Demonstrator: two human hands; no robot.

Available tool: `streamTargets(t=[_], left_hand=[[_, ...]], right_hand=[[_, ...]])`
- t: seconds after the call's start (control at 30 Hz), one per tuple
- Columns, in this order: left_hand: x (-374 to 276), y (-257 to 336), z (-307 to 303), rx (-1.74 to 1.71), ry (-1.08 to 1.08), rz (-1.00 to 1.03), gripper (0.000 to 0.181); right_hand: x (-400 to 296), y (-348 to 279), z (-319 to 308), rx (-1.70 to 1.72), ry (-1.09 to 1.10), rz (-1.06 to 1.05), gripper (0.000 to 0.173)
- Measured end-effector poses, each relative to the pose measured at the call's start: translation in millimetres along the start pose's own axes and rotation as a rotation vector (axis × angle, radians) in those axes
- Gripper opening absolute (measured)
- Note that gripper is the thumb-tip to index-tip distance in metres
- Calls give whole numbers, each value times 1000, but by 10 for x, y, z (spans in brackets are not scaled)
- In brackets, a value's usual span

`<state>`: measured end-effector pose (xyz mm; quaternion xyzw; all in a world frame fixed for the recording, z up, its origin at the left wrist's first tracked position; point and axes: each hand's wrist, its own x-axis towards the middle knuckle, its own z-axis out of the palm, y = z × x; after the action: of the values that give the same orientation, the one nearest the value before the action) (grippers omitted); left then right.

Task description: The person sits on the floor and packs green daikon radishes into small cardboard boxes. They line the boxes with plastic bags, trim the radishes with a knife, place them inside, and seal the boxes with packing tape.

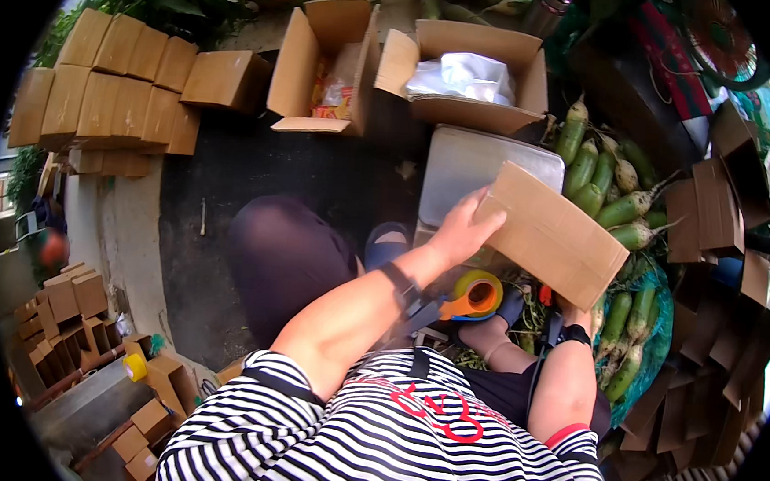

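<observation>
A closed cardboard box [557, 231] is held up in front of me, tilted, between my two hands. My left hand [468, 226] grips its left end, thumb on the near face. At its lower right end is my right hand [577, 312], mostly hidden beneath the box. Just beyond the box lies a flat metal platform [462, 172], likely a scale's, partly covered by it. An orange tape dispenser [452, 308] with a yellow tape roll [460, 283] sits below the box, near my left forearm.
Green radishes [581, 163] lie heaped at the right, more in a green net bag [661, 323]. Ahead stand two open cartons, one with packets [334, 105], one with plastic bags [464, 77]. Stacked closed boxes [112, 105] are at left, open cartons [718, 201] at right.
</observation>
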<state>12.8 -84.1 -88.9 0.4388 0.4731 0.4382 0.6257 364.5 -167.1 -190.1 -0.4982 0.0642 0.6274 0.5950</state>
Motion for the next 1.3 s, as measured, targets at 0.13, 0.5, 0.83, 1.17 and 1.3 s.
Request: streamTargets(t=[0.13,0.5,0.83,1.17,1.3], left_hand=[[-550,729,143,525,-9,464,83],[-1400,2205,-88,795,13,882,84],[-1250,2914,-1545,460,216,873,82],[-1202,2098,-3796,-229,517,672,70],[-1691,1769,-4581,-106,763,368,69]], right_hand=[[-166,62,168,69,-71,-15,48],[-641,589,1932,86,-688,126,53],[-1328,751,3300,-21,-883,201,56],[-1433,2013,4932,-517,-709,177,49],[-1376,3048,5297,-818,-795,598,52]])
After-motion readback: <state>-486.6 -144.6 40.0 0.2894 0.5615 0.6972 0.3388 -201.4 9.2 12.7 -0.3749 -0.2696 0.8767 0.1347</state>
